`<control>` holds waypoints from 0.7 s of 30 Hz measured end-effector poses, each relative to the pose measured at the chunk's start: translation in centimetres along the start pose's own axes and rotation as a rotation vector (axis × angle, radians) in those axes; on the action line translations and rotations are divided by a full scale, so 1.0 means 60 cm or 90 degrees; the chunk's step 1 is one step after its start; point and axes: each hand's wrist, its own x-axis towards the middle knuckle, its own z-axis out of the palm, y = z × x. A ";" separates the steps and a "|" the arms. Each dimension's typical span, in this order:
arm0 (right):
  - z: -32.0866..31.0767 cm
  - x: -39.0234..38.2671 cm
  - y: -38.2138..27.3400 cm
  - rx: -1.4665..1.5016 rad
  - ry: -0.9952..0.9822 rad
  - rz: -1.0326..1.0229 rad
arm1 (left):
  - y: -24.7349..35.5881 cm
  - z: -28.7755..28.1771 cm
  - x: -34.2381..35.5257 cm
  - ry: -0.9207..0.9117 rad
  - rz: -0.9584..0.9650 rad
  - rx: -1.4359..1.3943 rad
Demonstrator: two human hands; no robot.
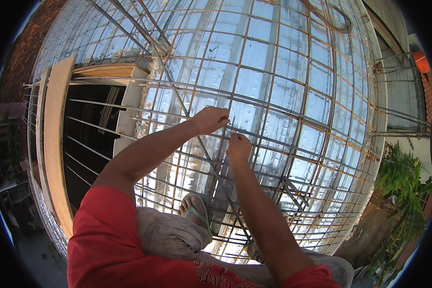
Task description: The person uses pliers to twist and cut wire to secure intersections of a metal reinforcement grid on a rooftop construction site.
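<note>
A deck of shiny, ribbed metal sheets (pixel 254 53) is the largest thing here, filling the middle of the view and reaching up past 12 o'clock. Over it lies a mesh of steel bars (pixel 301 116), crossing in a grid, with the part being worked on right at the dial's centre. At 9 o'clock a dark opening (pixel 93 113) breaks the deck, several bars spanning it, and a pale wooden plank (pixel 57 139) runs along its outer side. Green plants (pixel 402 173) grow beyond the deck edge, between 3 and 4 o'clock. A loose coil of wire (pixel 341 26) rests between 1 and 2, and a foot in a sandal (pixel 195 211) shows between 6 and 7. At the hub, the left hand (pixel 212 120) curls its fingers beside a bar, and the right hand (pixel 239 145) bunches its fingertips just below, toward 5 o'clock of it (the two are near but apart). Whether either grips anything, I cannot tell.
</note>
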 end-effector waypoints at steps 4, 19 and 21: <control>0.015 0.008 0.002 0.054 0.050 -0.027 | -0.001 -0.006 -0.003 0.022 -0.092 -0.103; -0.030 -0.118 -0.116 0.152 -0.274 -0.064 | 0.010 0.020 -0.046 0.052 -0.062 -0.159; -0.042 -0.099 -0.116 -0.173 -0.235 -0.269 | 0.006 0.025 -0.053 0.069 -0.059 -0.154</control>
